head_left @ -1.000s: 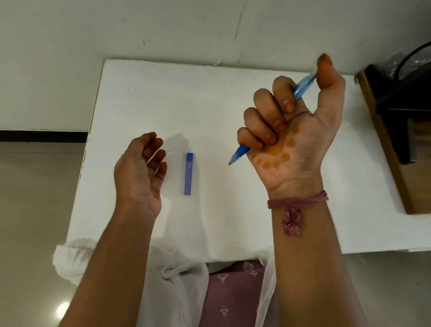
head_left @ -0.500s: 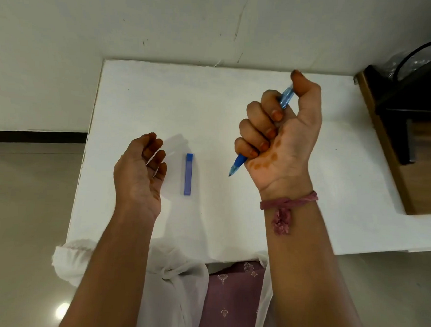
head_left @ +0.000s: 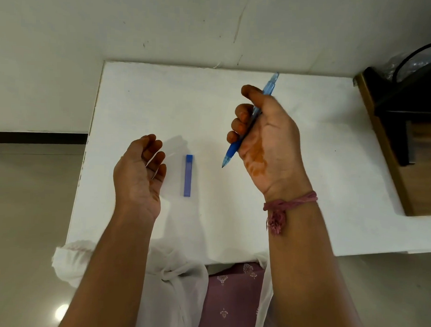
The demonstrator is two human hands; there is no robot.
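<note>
My right hand (head_left: 269, 143) is raised above the white table (head_left: 331, 167) and grips a blue mechanical pencil (head_left: 232, 151) in its curled fingers. The pencil's tip points down and left; its clear blue top sticks out above the thumb. A small flat blue case (head_left: 188, 175) lies on the table between my hands. My left hand (head_left: 139, 175) hovers left of the case with its fingers loosely curled, and it holds nothing.
A wooden box (head_left: 390, 154) with dark equipment and a black cable sits at the table's right edge. The wall runs along the table's far side. White and mauve cloth (head_left: 181, 284) covers my lap at the near edge.
My right hand has dropped lower and turned, so the pencil now stands steeper, with its top clear of the thumb. The left hand and the blue case have stayed put.
</note>
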